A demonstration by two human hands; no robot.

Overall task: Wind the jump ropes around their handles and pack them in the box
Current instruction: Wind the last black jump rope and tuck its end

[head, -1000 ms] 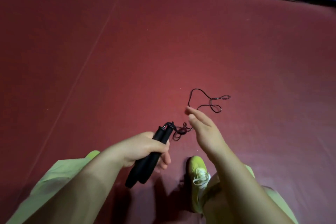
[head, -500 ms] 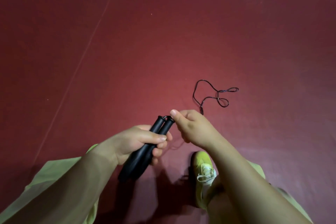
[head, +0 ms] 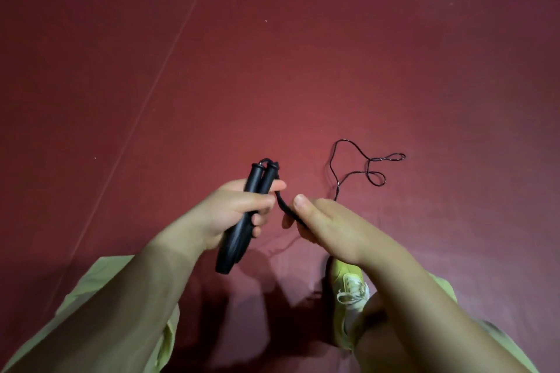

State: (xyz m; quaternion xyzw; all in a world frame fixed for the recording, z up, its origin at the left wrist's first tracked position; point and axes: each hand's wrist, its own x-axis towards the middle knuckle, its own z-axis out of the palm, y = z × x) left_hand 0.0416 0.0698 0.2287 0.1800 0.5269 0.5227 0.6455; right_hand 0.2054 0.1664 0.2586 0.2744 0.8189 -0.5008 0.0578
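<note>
My left hand (head: pixel 235 210) grips two black jump rope handles (head: pixel 247 215) held side by side, their rope ends pointing away from me. A thin black rope (head: pixel 360 168) leaves the handles, curves down into my right hand (head: pixel 328 225), and runs on to loose loops lying on the floor ahead to the right. My right hand holds the rope between thumb and fingers just right of the handles. No box is in view.
Dark red mat floor (head: pixel 272 70) all around, with a faint seam line (head: pixel 169 51) running diagonally on the left. My yellow-green shoe (head: pixel 348 291) stands below my right hand. Light green trouser legs fill the lower corners.
My right hand came in from the rope on the floor to the handle tops, then dropped lower right, drawing the rope around. The loose loops on the floor have shifted little.
</note>
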